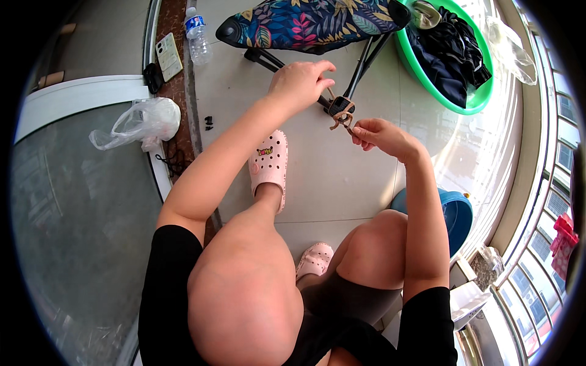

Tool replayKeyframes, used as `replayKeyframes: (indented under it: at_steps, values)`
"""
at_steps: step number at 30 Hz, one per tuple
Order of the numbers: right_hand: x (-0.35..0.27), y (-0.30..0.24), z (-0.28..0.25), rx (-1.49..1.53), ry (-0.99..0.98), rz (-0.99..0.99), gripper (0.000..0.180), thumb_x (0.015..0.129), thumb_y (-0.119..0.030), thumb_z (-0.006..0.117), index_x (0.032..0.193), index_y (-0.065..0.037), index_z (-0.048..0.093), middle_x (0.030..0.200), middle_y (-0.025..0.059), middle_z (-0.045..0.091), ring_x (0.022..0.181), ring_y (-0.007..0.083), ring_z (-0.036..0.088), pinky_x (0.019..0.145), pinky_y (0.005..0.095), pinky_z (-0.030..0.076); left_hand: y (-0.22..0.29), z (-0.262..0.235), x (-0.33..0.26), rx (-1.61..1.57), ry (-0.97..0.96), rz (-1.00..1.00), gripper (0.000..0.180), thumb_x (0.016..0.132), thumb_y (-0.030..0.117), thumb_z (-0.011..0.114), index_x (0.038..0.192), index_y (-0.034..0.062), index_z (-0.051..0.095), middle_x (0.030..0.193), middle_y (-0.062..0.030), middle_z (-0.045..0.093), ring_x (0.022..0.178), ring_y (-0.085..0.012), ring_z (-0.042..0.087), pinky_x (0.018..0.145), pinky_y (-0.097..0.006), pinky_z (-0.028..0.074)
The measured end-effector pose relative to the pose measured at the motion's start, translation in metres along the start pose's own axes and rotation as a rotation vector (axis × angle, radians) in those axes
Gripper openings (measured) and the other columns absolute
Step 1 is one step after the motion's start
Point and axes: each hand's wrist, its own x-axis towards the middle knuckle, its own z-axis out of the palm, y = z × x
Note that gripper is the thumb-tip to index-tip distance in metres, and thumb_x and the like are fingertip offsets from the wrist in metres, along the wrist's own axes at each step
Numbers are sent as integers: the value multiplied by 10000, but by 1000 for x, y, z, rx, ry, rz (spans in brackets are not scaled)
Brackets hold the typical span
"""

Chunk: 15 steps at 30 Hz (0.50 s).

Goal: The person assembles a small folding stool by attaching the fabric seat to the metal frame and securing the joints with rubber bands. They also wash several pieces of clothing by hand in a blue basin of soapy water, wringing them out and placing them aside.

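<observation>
A folding stool point(317, 24) with a dark floral fabric seat and black legs stands in front of me. Around the black joint point(342, 105) where its legs cross, a brown cord point(336, 119) is looped. My right hand point(381, 135) pinches one end of that cord, just to the right of the joint. Above and left of the joint, my left hand point(302, 84) has its fingers curled, with another stretch of the cord at its fingertips. Part of that grip is hidden behind the fingers.
A green basin point(403, 52) of dark clothes stands at the far right, a blue bucket point(459, 219) by my right knee. Along the left sill are a water bottle point(198, 43), a phone point(169, 56) and a white plastic bag point(160, 119). Small black pieces point(209, 123) lie on the tiles.
</observation>
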Motion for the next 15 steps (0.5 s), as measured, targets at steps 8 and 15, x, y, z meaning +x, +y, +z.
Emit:
replayKeyframes:
  at_steps: [8, 15]
  values:
    - [-46, -24, 6, 165, -215, -305, 289, 991, -271, 578, 893, -25, 692, 792, -12, 637, 769, 85, 543, 728, 248, 447, 29, -17, -61, -662, -498, -466, 443, 950, 485, 580, 1031, 68, 704, 942, -56, 697, 748, -119, 618, 665, -286, 467]
    - [-40, -29, 20, -250, 164, 43, 472, 923, -494, 604, 888, -46, 747, 770, 79, 699, 735, 197, 657, 671, 337, 509, 30, 16, -70, -1156, -450, -715, 342, 924, 395, 664, 1015, 66, 695, 886, -16, 670, 764, -93, 604, 704, -237, 453]
